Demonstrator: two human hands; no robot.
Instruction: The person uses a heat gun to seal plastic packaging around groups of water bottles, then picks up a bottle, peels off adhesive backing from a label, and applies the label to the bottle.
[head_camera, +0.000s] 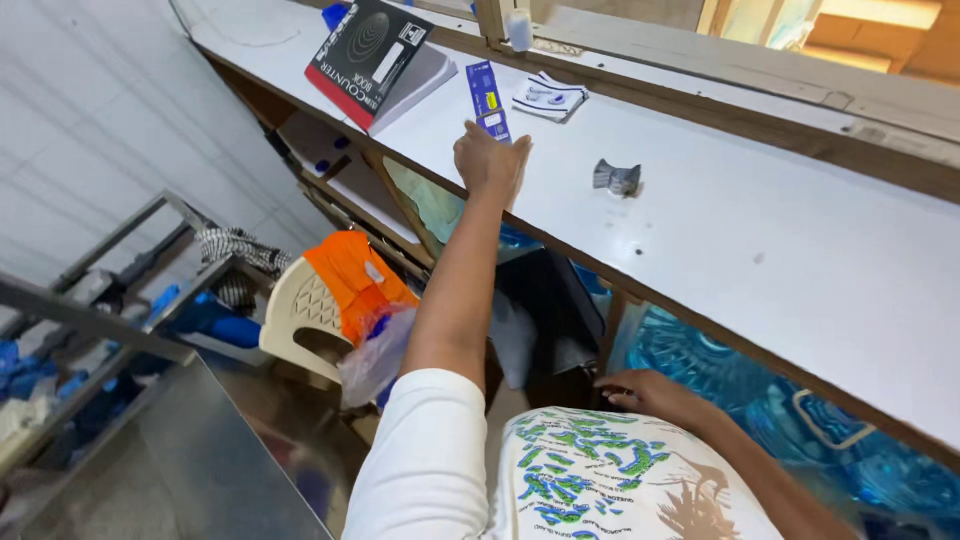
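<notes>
Your left hand (490, 160) reaches up onto the white counter (760, 230), fingers closed around the lower end of a slim blue packet (488, 100) lying on it. Left of the packet sits a black-and-red book (368, 55); right of it, crumpled foil (617, 178) (small, grey). Your right hand (650, 392) rests loosely open, empty, below the counter's edge. White tiled wall (90, 130) beyond.
</notes>
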